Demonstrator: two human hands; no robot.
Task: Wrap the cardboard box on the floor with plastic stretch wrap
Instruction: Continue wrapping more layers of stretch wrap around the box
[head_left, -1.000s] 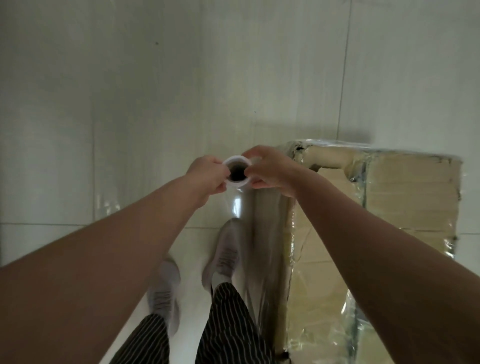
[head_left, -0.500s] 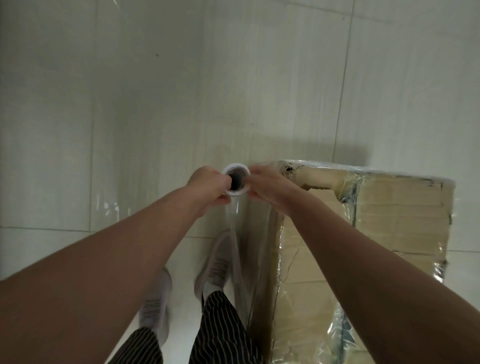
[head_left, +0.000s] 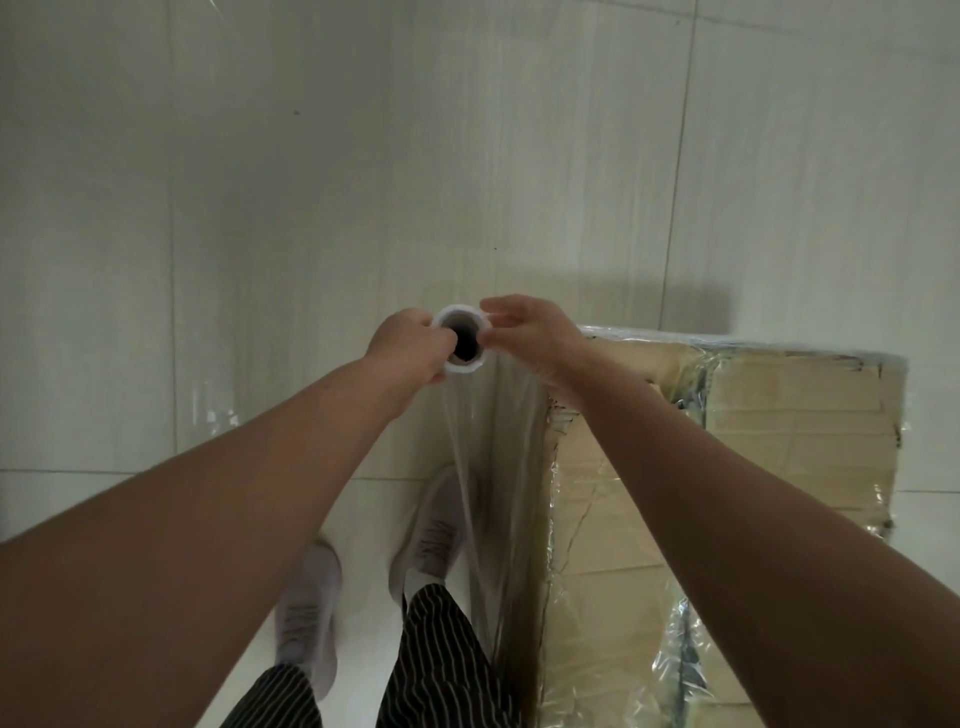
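Gripping top end of wrap roll w/ both hands: left hand curled round it from the left, right hand pinching rim from the right, fingers bent. Held upright, long axis vertical, hollow core seen end-on from above. Film hanging from roll, stretched down & right of grip toward near-left edge of cardboard box. Box down & right of grip, on floor; right hand nearer, about over its far-left corner. Already film-covered on top & visible side, crinkled at corners. Prob. next: carry roll round that corner, away from body then rightward of grip, axis kept vertical, film taut. Below grip: white shoes, striped trousers. No readable brand or writing on roll or box; grey marking on shoe too blurred to read.
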